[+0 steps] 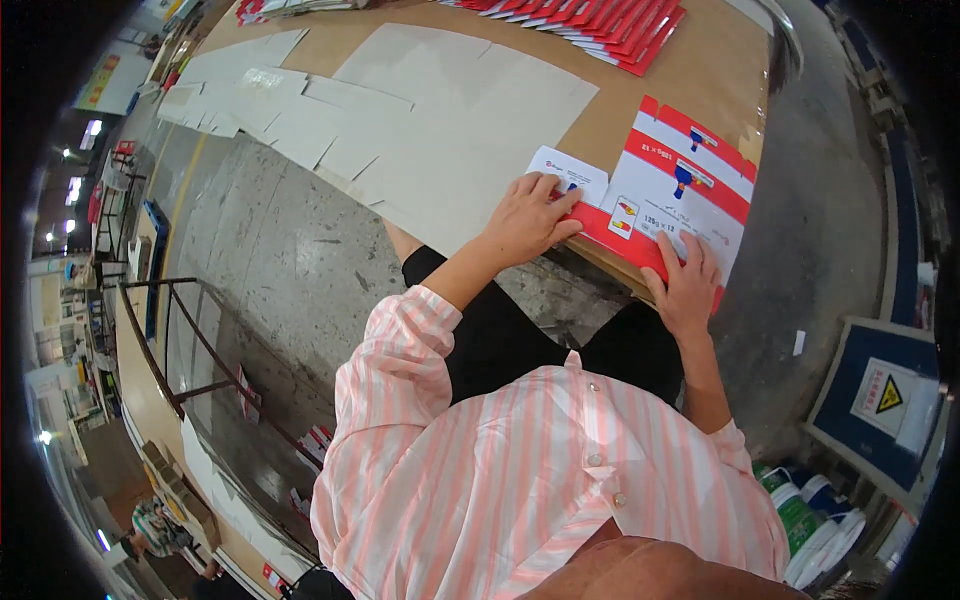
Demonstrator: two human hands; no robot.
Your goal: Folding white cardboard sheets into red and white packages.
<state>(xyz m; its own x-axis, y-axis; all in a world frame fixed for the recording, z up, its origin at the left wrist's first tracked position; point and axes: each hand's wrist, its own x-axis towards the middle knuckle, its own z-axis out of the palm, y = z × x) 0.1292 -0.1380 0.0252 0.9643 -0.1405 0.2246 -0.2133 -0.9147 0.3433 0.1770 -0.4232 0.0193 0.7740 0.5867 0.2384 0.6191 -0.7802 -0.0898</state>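
Note:
A printed red-and-white flat carton (690, 185) lies at the near right corner of the table. My left hand (528, 218) rests on its white left flap (566, 172), fingers bent over the surface and thumb apart. On the carton's lower part, close to the table edge, my right hand (686, 285) lies with its fingers spread. Neither hand visibly grips anything. Whether more sheets lie under the carton cannot be made out.
Plain greyish-white cardboard sheets (440, 110) overlap across the brown tabletop (640, 92). Several red-and-white folded cartons (600, 25) are fanned at the far edge. A metal-framed cart (180, 395) stands left; a blue cabinet (875, 400) and buckets (800, 520) stand right.

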